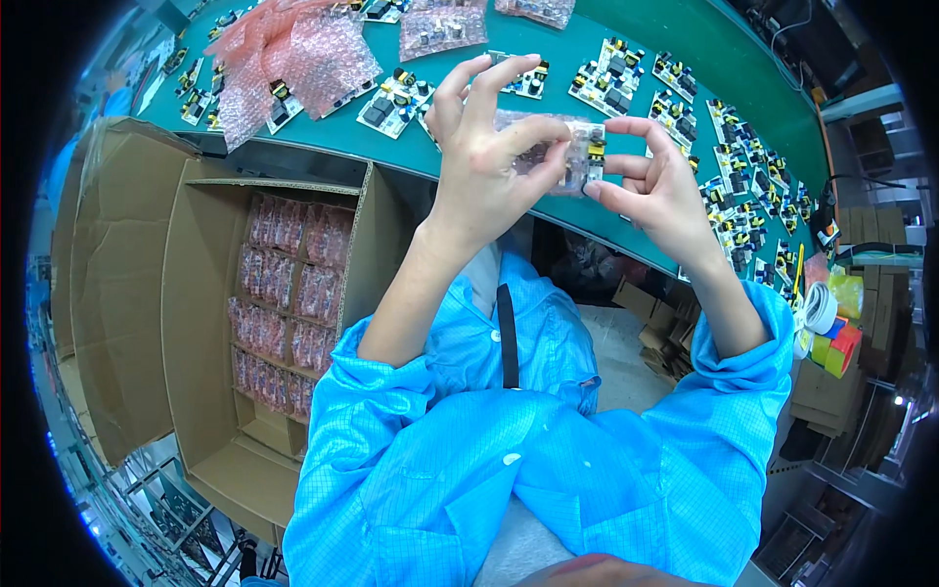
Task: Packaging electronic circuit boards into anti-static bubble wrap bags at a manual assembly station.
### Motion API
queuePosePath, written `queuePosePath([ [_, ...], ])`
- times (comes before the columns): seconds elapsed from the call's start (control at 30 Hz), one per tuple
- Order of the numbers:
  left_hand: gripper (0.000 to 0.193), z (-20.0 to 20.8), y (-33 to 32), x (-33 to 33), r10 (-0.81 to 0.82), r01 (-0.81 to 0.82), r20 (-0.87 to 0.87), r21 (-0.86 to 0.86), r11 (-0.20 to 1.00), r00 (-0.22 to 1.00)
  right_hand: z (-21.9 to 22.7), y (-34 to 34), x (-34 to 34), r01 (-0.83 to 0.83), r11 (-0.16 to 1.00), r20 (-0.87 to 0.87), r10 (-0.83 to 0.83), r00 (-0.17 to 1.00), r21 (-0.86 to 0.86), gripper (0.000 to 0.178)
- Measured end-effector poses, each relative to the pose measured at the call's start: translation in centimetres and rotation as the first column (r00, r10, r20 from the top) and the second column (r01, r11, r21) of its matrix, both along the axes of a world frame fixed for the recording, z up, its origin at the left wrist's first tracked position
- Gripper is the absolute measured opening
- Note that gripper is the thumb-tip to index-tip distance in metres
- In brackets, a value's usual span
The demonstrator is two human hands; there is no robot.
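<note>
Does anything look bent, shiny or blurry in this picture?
In the head view, the green table's edges curve, fisheye-style; in the head view, pale glints dot the pink bubble wrap; in the head view, background by the left rim smears bluish, while the left hand and right hand look fairly sharp.

I'm looking over a green-topped workbench (577, 37). Populated circuit boards (393, 106) lie loose across its middle, and I see a denser cluster of boards (734, 227) toward the right. On the left, a heap of pink bubble wrap (308, 54) partly covers more boards; bubble-wrapped packets (442, 31) sit farther back.
</note>
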State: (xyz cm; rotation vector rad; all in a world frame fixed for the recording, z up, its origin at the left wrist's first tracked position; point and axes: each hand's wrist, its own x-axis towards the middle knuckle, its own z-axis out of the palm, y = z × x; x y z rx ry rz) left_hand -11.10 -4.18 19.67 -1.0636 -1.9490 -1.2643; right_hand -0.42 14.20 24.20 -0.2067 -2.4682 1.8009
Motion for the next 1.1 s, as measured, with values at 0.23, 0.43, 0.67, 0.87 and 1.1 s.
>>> queuePosePath([
  [0.23,0.017,-0.3,0.2,0.3,-0.034,0.034,-0.077,0.011,0.999,0.996,0.5,0.0,-0.3,0.094,0.957,0.196,-0.040,0.980,-0.275,0.064],
  [0.43,0.019,-0.1,0.4,1.0,-0.080,0.080,-0.048,-0.016,0.997,0.996,0.1,-0.7,-0.4,0.035,0.978,0.092,-0.016,0.996,-0.206,0.072],
  [0.67,0.016,1.0,0.1,1.6,0.018,-0.018,0.002,-0.090,0.996,1.000,-0.5,0.0,-0.9,0.086,0.897,0.171,-0.012,0.985,-0.434,0.065],
  [0.87,0.015,0.2,0.2,1.8,-0.134,0.143,0.172,-0.045,0.989,0.976,-1.7,-0.3,-0.8,0.084,0.858,0.160,-0.002,0.987,-0.507,0.062],
  [1.1,0.029,0.3,0.0,1.5,-0.216,0.209,0.150,0.061,0.976,0.965,-2.3,-0.6,-0.8,0.032,0.892,0.091,0.010,0.996,-0.450,0.058],
])
